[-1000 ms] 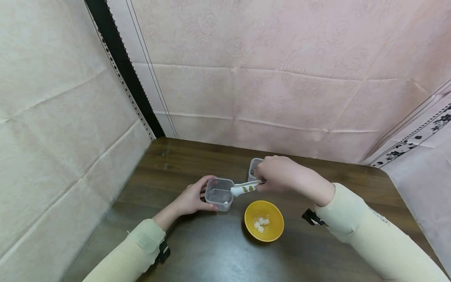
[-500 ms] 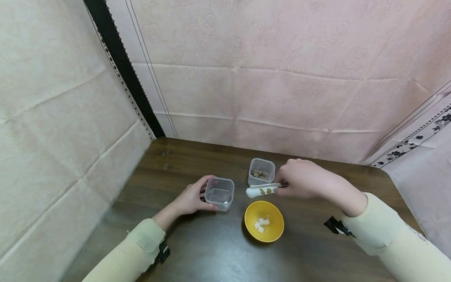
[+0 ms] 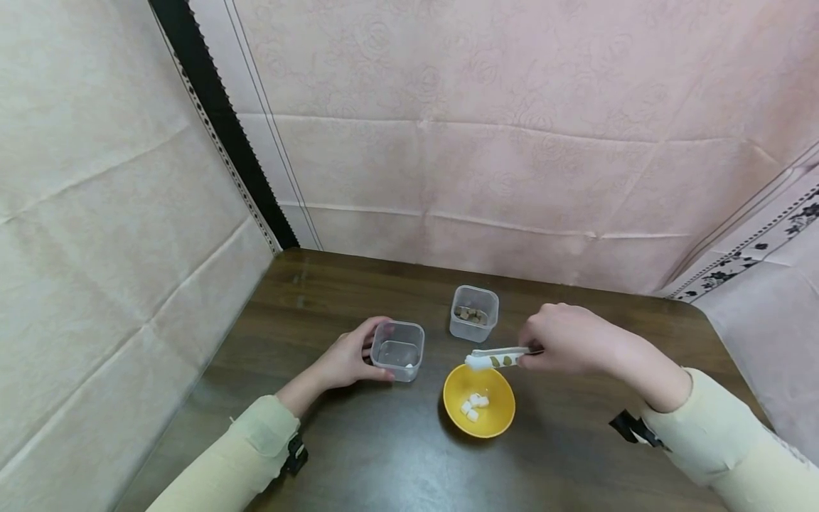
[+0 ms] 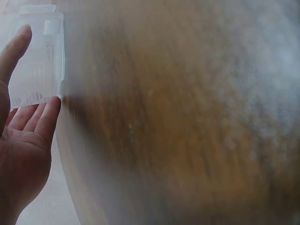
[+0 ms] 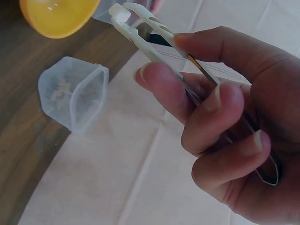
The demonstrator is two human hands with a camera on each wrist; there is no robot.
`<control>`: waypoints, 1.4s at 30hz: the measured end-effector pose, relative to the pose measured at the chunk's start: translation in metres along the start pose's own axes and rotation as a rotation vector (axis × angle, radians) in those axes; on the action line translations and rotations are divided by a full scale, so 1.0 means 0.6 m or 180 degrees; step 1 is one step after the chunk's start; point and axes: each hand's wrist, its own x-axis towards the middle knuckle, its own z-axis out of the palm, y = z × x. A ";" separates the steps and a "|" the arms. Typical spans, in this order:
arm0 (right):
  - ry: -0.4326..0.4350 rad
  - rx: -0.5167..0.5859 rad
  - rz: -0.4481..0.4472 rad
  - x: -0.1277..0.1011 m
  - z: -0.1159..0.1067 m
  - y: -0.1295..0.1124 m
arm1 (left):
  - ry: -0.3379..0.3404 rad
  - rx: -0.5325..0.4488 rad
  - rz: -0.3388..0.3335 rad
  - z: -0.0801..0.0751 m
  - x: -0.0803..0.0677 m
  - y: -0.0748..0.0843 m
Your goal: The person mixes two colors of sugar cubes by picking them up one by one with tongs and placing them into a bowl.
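Observation:
My left hand [image 3: 350, 360] grips a clear square plastic container [image 3: 392, 374] from its left side, thumb in front and fingers behind. One small white piece [image 3: 409, 366] lies in it. In my right hand [image 3: 572, 340] are small tongs [image 3: 508, 357] with white, leaf-marked tips and a metal handle. The right wrist view shows a white cube [image 5: 121, 12] pinched between those tips. They hang over the back rim of a yellow bowl [image 3: 510, 412], where several white cubes [image 3: 473, 405] lie at the bottom.
Behind the bowl stands a second clear container [image 3: 472, 333] with several brown lumps [image 3: 470, 314] inside. The dark wooden table [image 3: 358, 448] ends at a pale cloth wall [image 3: 499, 178] at the back, with more cloth at the left and right.
My right hand has carried the tongs rightward from the left container, then toward me to the bowl's back rim. The rear container has come fully into view. The left hand stays in place.

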 end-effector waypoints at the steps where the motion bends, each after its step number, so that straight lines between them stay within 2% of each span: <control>1: -0.0014 0.0004 0.0005 -0.001 0.003 0.000 | -0.0006 -0.0002 0.0000 0.000 0.000 0.000; 15: -0.0204 0.0142 -0.0011 0.015 0.052 -0.007 | 0.0008 0.0032 -0.0079 0.000 -0.001 0.001; 29: -0.0343 0.0021 0.0027 0.042 0.074 -0.014 | 0.0002 -0.0008 -0.0059 0.001 0.000 -0.002; 35: -0.0418 0.0047 0.0132 0.044 0.073 -0.014 | 0.0006 -0.0007 -0.0011 0.001 -0.001 0.000; 42: -0.0341 0.0109 0.0161 0.034 0.047 -0.018 | 0.0022 0.0030 -0.0044 0.000 -0.002 0.000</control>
